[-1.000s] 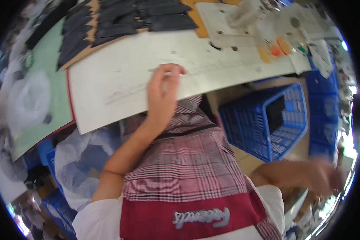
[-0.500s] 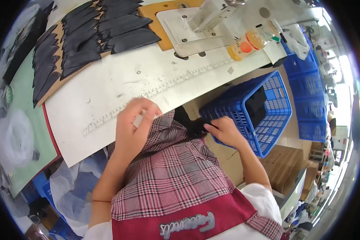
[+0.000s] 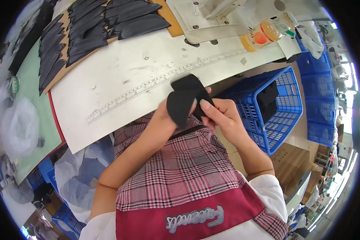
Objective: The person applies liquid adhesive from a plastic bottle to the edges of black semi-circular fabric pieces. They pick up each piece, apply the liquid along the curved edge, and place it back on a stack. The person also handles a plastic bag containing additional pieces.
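Just off the near edge of the worktable, a folded or doubled black piece of soft sheet material with rounded ends is between my two hands. My left hand grips it from the left, most of its fingers hidden behind the black material. My right hand pinches its right side, with the thumb lying on top. Whether it is one piece or two layered ones, I cannot tell. Rows of similar dark, curved pieces overlap on a brown board at the back left.
A blue plastic basket with black material inside stands right of the table. A bottle of orange drink lies near a white machine base. Stacked blue crates and a cardboard box are at the right.
My right hand has come up from beside the basket, bringing the black piece over my lap. My left hand has moved right and down from the table edge and now grips it too.
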Demonstrator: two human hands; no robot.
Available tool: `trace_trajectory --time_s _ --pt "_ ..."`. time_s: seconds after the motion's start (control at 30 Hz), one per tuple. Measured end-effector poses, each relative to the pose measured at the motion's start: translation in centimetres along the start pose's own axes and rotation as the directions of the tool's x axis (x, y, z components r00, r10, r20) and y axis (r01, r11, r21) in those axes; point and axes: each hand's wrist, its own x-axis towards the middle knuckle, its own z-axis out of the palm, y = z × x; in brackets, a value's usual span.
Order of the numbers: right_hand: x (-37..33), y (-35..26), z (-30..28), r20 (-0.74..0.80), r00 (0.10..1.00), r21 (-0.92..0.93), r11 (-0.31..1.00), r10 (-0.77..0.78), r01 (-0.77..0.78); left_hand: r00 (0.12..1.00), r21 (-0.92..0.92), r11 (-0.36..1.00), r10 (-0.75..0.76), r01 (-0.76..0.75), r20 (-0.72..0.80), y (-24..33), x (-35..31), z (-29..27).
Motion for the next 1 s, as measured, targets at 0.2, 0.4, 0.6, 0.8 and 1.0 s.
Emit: trace_trajectory --time_s 0.2,0.4,0.6,0.8,1.0 --pt "1.5 2.3 2.4 0.083 0.994 -0.125 0.989 -0.075 0.085 0.973 -0.09 0.994 0.033 -0.056 -0.23 1.7 -0.3 -1.1" --pt "4.7 -1.2 1.4 0.025 0.917 -0.043 0.916 -0.399 0.4 0.976 0.105 0.994 0.048 -0.026 -0.214 4.4 -1.6 -2.0" --pt "7.7 -3.7 2.3 0.239 0.935 -0.035 0.96 -0.262 0.278 0.963 0.195 0.953 -0.2 0.234 -0.179 6.9 -3.3 -4.8" --pt "10.1 -2.1 4.7 0.112 0.957 -0.119 0.952 -0.269 0.281 0.967 0.346 0.929 -0.042 0.131 -0.252 7.6 -5.3 -9.1" --pt "11.9 -0.4 5.8 -0.002 0.932 -0.277 0.896 -0.363 0.348 0.737 0.691 0.715 0.41 0.106 -0.537 11.1 -9.8 -13.7"
